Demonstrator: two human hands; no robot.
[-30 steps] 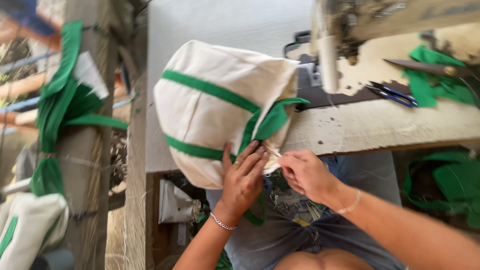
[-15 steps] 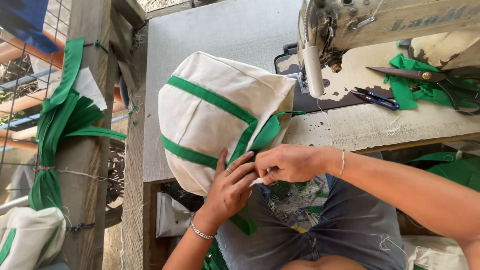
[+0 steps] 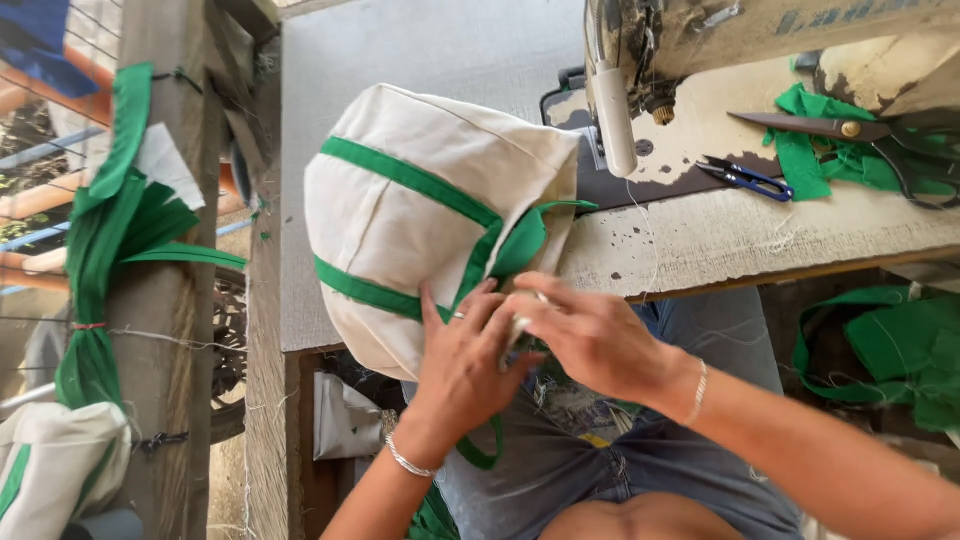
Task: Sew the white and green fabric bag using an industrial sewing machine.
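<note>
Cream bag (image 3: 420, 215) with green straps, overhanging the counter (image 3: 700, 240) front edge; contents not visible. Its lower hem is pinched by left hand (image 3: 465, 370) and right hand (image 3: 595, 335), fingers clamped.

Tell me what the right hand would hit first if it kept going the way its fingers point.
The right hand points leftward, fingers already against the left hand at the cream bag's lower edge. It would likely meet the left hand first, then the bag; depth is unclear.
</note>
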